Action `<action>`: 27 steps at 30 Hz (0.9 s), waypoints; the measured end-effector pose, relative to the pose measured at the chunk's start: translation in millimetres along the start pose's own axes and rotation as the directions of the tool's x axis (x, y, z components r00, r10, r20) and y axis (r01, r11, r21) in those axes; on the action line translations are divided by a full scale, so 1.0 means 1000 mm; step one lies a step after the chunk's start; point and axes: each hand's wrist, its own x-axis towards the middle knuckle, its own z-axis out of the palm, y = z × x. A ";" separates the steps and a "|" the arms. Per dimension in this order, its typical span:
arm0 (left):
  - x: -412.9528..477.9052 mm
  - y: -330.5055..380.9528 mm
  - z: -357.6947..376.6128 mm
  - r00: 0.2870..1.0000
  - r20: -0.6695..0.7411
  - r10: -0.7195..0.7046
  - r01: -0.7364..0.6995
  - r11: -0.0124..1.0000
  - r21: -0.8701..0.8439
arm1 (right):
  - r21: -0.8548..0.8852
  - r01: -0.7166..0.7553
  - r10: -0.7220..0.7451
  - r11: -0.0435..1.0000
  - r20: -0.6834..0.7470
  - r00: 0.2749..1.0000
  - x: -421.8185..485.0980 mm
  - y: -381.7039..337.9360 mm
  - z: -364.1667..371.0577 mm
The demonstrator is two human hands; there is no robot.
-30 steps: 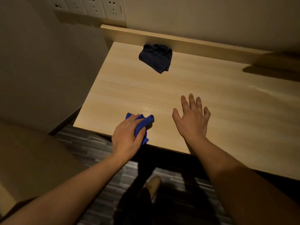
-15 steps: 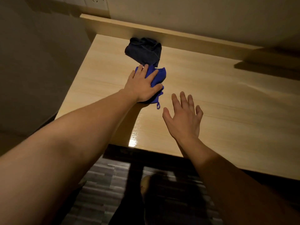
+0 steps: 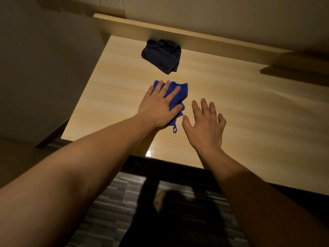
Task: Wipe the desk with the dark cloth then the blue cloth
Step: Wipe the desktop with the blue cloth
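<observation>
The blue cloth (image 3: 179,94) lies flat on the light wooden desk (image 3: 249,113), left of centre. My left hand (image 3: 160,104) presses down on it with the fingers spread over its top; a small loop of the cloth sticks out near my wrist. My right hand (image 3: 204,127) rests beside it on the right, fingers apart, holding nothing. The dark cloth (image 3: 162,55) sits crumpled at the back of the desk against the raised wooden ledge, a short gap beyond the blue one.
A wall (image 3: 44,68) runs close along the desk's left side. The wooden ledge (image 3: 195,36) bounds the back, with a wall socket (image 3: 111,1) above. The desk's front edge is below my wrists; striped flooring (image 3: 110,202) and my foot (image 3: 159,200) show beneath.
My left hand swept the blue cloth from the front edge up to the dark cloth, then drew it back a little toward me. My right hand stayed in place.
</observation>
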 end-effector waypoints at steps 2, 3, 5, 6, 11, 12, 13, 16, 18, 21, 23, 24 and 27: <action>-0.011 0.001 0.002 1.000 -0.001 0.007 -0.007 1.000 0.002 | -0.002 -0.001 0.001 1.000 0.000 1.000 0.000 0.000 0.000; -0.018 0.002 0.003 1.000 -0.004 0.011 -0.011 1.000 0.003 | -0.002 -0.002 0.002 1.000 0.002 1.000 0.000 0.000 0.000; -0.031 0.004 0.004 1.000 -0.003 0.017 -0.017 1.000 0.000 | 0.000 -0.003 0.003 1.000 0.006 1.000 0.000 -0.001 0.000; -0.039 0.005 0.005 1.000 0.001 0.018 -0.018 1.000 0.001 | 0.001 -0.003 0.003 1.000 0.008 1.000 0.000 -0.001 0.000; -0.073 0.012 0.008 1.000 0.024 0.019 -0.019 1.000 -0.008 | 0.015 -0.007 0.007 1.000 0.013 1.000 0.001 0.000 -0.001; -0.079 0.013 0.010 1.000 0.023 0.019 -0.019 1.000 -0.010 | 0.017 -0.007 0.007 1.000 0.016 1.000 0.001 0.000 -0.001; -0.085 0.014 0.012 1.000 0.022 0.018 -0.017 1.000 -0.010 | 0.020 -0.006 0.006 1.000 0.016 1.000 0.001 0.000 -0.001; -0.099 0.017 0.017 1.000 0.026 0.007 -0.006 1.000 -0.016 | 0.035 -0.005 0.004 0.999 0.022 1.000 0.001 0.000 -0.001; -0.108 0.021 0.021 1.000 0.006 0.000 0.001 0.999 -0.032 | 0.040 -0.001 0.000 0.999 0.031 1.000 0.000 0.001 -0.001; -0.123 0.026 0.030 0.997 -0.074 -0.006 -0.002 0.994 -0.108 | 0.062 -0.002 0.000 0.998 0.041 0.999 0.001 0.002 -0.004; -0.135 0.029 0.037 0.990 -0.142 -0.007 -0.016 0.988 -0.156 | 0.088 -0.008 0.003 0.996 0.057 0.998 0.001 0.003 -0.005; -0.141 0.030 0.041 0.983 -0.182 -0.003 -0.031 0.983 -0.179 | 0.113 -0.012 0.005 0.993 0.065 0.998 0.002 0.004 -0.005; -0.154 0.042 0.038 0.962 -0.256 -0.094 -0.033 0.891 -0.452 | 0.270 -0.022 -0.003 0.963 0.095 0.996 0.004 0.012 -0.011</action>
